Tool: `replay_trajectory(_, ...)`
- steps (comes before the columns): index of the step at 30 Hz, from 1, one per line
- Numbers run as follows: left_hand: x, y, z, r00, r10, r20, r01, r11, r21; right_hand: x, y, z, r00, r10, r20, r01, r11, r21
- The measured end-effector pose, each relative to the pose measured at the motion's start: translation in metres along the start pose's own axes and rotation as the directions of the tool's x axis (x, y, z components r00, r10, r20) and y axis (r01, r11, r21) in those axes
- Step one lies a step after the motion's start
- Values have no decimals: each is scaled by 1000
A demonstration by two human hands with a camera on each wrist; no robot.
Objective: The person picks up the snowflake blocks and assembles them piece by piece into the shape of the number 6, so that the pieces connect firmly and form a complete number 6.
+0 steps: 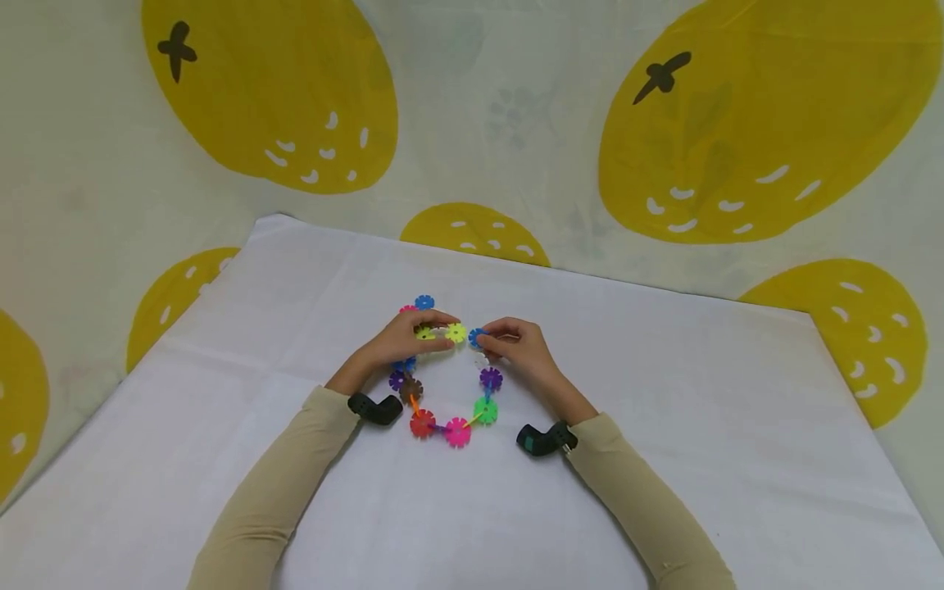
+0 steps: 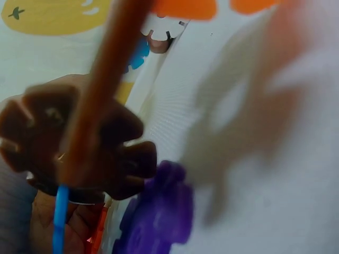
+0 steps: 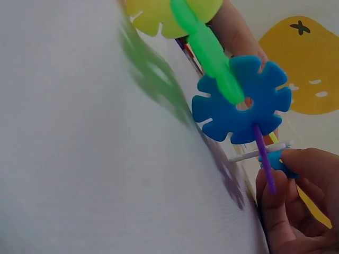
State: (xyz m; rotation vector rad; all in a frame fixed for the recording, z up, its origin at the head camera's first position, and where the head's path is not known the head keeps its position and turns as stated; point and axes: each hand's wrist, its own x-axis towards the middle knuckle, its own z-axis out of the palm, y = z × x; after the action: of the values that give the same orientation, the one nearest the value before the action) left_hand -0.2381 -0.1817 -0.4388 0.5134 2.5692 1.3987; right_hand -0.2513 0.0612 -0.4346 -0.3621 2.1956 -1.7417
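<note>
A chain of slotted plastic snowflake discs, joined edge to edge, curves into a loop over the white cloth. My left hand [image 1: 394, 340] holds the upper left part, with a yellow disc [image 1: 456, 333] at its fingertips. Across a narrow gap, my right hand [image 1: 525, 351] pinches a blue disc [image 1: 477, 338] between thumb and fingers. Below it hang a white disc [image 1: 482, 360] and a purple disc [image 1: 491, 378]. In the left wrist view a brown disc [image 2: 37, 137] hides most of the left hand. A larger-looking blue disc [image 3: 217, 114] is close to the right wrist camera.
The white cloth [image 1: 664, 393] covers the table, whose far edge meets a curtain [image 1: 501, 49] printed with yellow fruit. The loop's lower end, with a red disc [image 1: 423, 424] and a pink disc [image 1: 458, 432], lies between the forearms. Each wrist carries a black camera [image 1: 376, 409].
</note>
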Motion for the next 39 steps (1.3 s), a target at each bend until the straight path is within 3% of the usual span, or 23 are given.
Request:
replay_trajectory(12,-1,2,-1,1000,-12,20,12,1000,8,6,4,2,995,-95,12,96,992,-81)
replay_trajectory(25,1,-2,-3,995,99,34,-98,995,-36,10,6,2,993,-118,30,120,991,-64)
replay_trajectory(29,1,-2,-3,996,85,30,-83,996,-42,11,5,3,994,-100,37,102,993,-54)
replay_trajectory(35,2,1,-2,1000,10,-4,-9,1000,11,9,2,2,999,-21,29,22,999,-40)
replay_trajectory(39,2,0,-3,1000,-12,-26,13,999,36,8,2,2,998,-37,50,37,999,-7)
